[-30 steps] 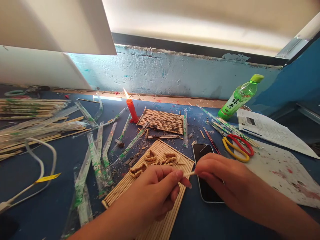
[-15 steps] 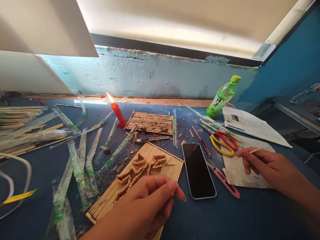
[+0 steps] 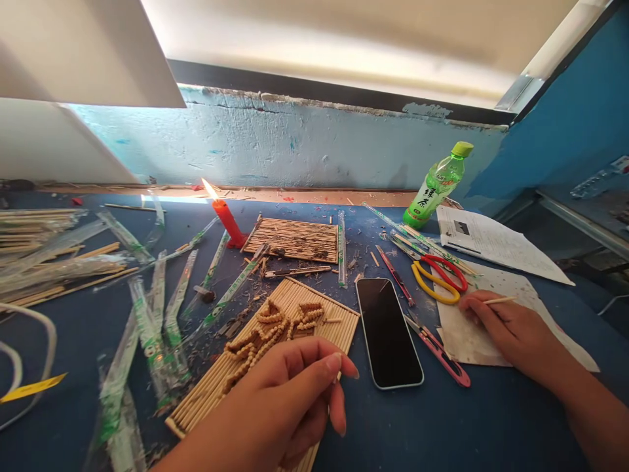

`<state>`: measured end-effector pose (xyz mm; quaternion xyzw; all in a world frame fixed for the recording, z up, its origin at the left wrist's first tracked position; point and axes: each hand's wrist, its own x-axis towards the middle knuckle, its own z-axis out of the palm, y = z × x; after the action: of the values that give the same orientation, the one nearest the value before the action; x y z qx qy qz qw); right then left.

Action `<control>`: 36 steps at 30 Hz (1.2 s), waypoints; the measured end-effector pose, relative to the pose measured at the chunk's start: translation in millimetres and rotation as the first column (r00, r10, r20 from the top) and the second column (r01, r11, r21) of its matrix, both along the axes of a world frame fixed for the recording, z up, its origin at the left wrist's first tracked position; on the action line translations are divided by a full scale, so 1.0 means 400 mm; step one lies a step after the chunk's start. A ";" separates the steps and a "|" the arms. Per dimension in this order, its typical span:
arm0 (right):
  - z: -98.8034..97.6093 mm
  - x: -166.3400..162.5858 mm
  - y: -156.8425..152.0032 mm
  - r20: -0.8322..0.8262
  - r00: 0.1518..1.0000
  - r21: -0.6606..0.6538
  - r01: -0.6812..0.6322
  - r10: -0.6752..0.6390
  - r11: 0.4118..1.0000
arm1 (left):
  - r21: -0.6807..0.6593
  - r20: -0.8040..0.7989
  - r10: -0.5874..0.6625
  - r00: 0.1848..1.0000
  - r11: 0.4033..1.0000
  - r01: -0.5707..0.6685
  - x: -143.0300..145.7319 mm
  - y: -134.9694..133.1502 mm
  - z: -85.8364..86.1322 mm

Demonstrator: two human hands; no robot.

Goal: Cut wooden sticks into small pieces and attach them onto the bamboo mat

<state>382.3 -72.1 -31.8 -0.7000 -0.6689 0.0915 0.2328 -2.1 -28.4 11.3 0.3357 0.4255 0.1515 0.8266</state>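
Note:
My left hand (image 3: 289, 400) hovers over the near end of a bamboo stick mat (image 3: 304, 308), fingers loosely curled, thumb and forefinger close together; nothing shows between them. Small wooden bead-like pieces (image 3: 275, 324) lie in rows on that mat. My right hand (image 3: 506, 328) rests on a speckled white sheet (image 3: 466, 337) at the right, pinching a thin wooden stick (image 3: 498, 300) that points right. A black phone (image 3: 388, 331) lies between the two hands.
A lit red candle (image 3: 227, 219) stands beside a second, darker stick mat (image 3: 295, 239). Scissors with red and yellow handles (image 3: 439, 278), a red cutter (image 3: 437, 351), a green bottle (image 3: 437, 183), printed paper (image 3: 491, 242), and many wrapped chopsticks (image 3: 147, 308) litter the blue table.
My right hand has pulled away from my left, carrying the thin stick to the right, and now rests on the speckled sheet. My left hand's fingers have loosened over the mat.

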 end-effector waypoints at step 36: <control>0.139 -0.161 0.028 -0.456 0.886 -0.143 -0.161 0.079 0.977 | 0.112 0.061 0.080 0.995 0.990 -0.087 -0.023 0.009 0.004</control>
<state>317.9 -61.1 23.9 -0.6350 -0.6287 0.3233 0.3112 -11.3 -24.8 12.8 0.3600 0.4062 0.2195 0.8107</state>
